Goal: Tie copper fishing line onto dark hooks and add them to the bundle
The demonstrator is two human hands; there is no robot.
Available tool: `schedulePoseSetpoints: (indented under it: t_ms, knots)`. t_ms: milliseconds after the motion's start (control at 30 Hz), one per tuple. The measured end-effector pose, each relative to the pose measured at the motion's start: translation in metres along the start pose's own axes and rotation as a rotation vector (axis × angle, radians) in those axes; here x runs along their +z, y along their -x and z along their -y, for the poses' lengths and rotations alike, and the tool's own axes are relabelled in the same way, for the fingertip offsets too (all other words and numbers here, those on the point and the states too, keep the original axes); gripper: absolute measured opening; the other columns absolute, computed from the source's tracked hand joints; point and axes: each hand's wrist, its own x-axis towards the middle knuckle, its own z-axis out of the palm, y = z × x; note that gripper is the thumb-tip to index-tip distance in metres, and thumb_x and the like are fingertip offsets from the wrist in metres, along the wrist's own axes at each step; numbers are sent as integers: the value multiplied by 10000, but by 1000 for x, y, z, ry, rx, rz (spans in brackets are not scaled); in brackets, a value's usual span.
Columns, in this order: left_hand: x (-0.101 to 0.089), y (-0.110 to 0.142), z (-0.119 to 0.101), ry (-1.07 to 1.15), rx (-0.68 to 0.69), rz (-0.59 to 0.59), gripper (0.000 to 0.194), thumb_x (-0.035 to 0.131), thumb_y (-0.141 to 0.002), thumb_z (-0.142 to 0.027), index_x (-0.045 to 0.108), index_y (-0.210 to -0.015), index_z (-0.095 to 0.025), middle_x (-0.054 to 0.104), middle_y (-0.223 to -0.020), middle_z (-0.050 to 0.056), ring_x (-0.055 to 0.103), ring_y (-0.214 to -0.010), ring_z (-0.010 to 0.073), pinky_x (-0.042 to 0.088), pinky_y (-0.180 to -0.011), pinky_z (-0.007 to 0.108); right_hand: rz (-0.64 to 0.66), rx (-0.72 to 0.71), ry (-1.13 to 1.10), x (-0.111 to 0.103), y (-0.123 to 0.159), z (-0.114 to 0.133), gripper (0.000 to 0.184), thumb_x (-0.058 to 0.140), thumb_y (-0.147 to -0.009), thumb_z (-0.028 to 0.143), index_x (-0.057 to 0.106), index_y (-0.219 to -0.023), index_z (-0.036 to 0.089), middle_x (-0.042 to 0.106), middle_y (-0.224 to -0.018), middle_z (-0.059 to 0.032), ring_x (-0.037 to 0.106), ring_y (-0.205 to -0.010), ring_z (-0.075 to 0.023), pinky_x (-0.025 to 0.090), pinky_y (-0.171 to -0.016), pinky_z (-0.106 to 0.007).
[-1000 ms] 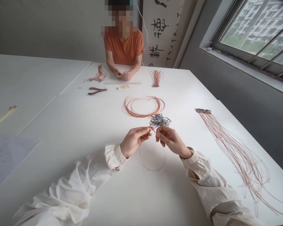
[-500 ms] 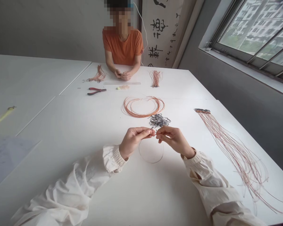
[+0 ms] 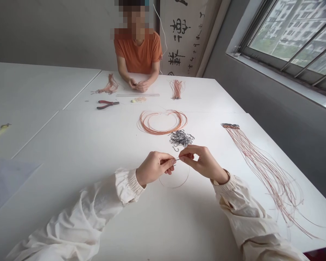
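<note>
My left hand [image 3: 155,169] pinches a small dark fish hook [image 3: 175,165] between thumb and fingers, its bend showing below the fingertips. Thumb and forefinger of my right hand [image 3: 200,161] are pressed together just right of it, on the thin line at the hook's shank. A loop of this fishing line [image 3: 178,187] hangs below both hands. Right behind the fingers lies a heap of dark fish hooks [image 3: 180,138], with one loose hook [image 3: 175,149] at its front. Where exactly the line meets the hook is too small to make out.
Behind the hooks lies a coil of orange line [image 3: 143,125]. Hooks with tied lines [image 3: 256,159] stretch along the right. Across the white table [image 3: 78,145], a person in orange [image 3: 138,54] sits near pliers [image 3: 108,104], a ruler [image 3: 137,95] and line bundles [image 3: 176,89].
My hands have moved slightly down, away from the hook heap. The loose hook now shows clear of my fingers. The whole view has shifted a little.
</note>
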Motion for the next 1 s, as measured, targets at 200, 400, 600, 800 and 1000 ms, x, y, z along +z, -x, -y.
schedulePoseSetpoints:
  t_ms: [200,400,600,800,1000]
  knots:
    - [0,1,-1,5,-3,17,295,572,-914,-370,705,-856,-114,677,-724,59,641,-623,144,570,-641,271,39,9,2,-4,2,-1,125,603,-870,113,702,-847,186,640,-744,-10,515,-660,-122,442,-632,-259]
    - [-1,2,-2,28,-32,67,291,583,-907,-361,709,-850,-106,683,-728,67,648,-623,146,566,-635,265,102,18,5,-5,3,-2,128,611,-856,107,715,-848,181,647,-744,-12,536,-656,-120,447,-641,-262]
    - [-1,3,-2,-6,-24,68,293,568,-914,-355,716,-848,-111,673,-708,56,642,-602,137,552,-599,244,145,5,-5,-6,3,-1,138,602,-873,129,730,-874,180,668,-766,-23,560,-664,-125,460,-643,-266]
    - [0,5,-4,-44,14,16,297,555,-914,-336,718,-795,-118,646,-678,45,622,-570,125,544,-569,226,153,-40,-24,-6,4,1,149,583,-896,155,727,-888,191,684,-810,-40,589,-689,-141,482,-653,-280]
    - [-2,4,-5,-52,41,-4,301,554,-914,-339,719,-789,-120,647,-678,46,619,-557,122,541,-552,221,116,-68,-11,-4,4,2,158,579,-913,190,736,-916,201,660,-767,-38,561,-659,-139,476,-640,-283]
